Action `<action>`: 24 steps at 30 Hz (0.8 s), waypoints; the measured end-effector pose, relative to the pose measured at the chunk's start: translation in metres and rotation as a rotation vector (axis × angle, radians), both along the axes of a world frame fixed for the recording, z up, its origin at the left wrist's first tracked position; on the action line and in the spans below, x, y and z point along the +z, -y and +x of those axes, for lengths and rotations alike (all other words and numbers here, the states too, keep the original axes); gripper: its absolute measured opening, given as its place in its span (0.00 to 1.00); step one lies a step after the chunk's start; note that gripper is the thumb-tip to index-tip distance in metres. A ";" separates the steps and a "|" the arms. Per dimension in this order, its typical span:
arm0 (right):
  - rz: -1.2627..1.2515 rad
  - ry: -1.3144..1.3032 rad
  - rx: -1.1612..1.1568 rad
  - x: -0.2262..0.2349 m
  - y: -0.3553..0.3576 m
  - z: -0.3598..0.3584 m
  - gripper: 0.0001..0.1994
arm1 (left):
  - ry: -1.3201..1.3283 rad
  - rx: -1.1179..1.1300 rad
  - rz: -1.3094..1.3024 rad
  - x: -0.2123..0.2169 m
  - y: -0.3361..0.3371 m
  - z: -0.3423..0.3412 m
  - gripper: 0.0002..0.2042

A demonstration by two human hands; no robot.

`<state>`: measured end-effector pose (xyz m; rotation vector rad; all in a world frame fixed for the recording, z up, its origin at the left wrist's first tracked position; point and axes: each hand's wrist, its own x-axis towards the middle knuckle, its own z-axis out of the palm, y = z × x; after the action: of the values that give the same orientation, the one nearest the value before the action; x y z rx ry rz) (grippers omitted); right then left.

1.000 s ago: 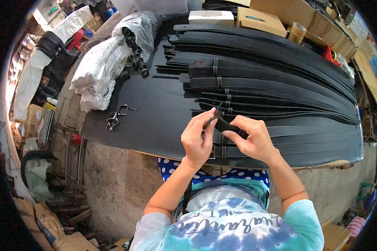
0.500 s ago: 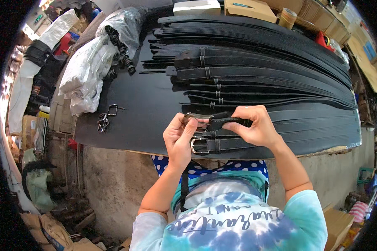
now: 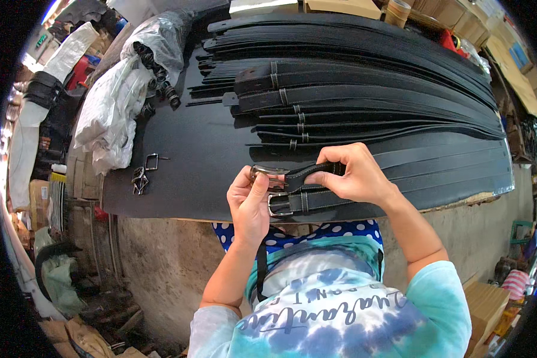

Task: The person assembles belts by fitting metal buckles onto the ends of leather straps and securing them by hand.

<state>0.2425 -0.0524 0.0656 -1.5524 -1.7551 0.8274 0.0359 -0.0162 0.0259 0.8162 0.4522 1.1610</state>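
The left hand [image 3: 249, 203] pinched a silver buckle [image 3: 261, 170] and the right hand [image 3: 357, 174] gripped the black strap [image 3: 301, 178] beside it, likely to steady both, though the join was unclear; another belt [image 3: 334, 201] lay beside the left hand, loose buckles [image 3: 139, 180] well left of it

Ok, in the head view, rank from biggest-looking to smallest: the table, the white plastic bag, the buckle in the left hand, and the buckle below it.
1. Table
2. White plastic bag
3. Held buckle and lower buckle: unsure, as the held one is partly covered and likely nearer the camera.
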 end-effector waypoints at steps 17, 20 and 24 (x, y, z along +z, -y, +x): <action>0.012 -0.227 0.033 -0.021 -0.013 0.003 0.10 | -0.155 -0.099 -0.086 0.003 -0.001 -0.006 0.10; 0.047 -0.161 -0.022 -0.025 -0.016 0.000 0.09 | -0.432 -0.029 0.139 0.015 0.007 -0.005 0.22; 0.150 -0.124 -0.053 -0.030 -0.017 -0.006 0.08 | -0.654 0.019 0.208 0.022 0.003 -0.001 0.28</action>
<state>0.2365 -0.0353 0.0353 -1.4130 -1.6408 0.7320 0.0353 -0.0194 0.0476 1.3822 0.8849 0.9485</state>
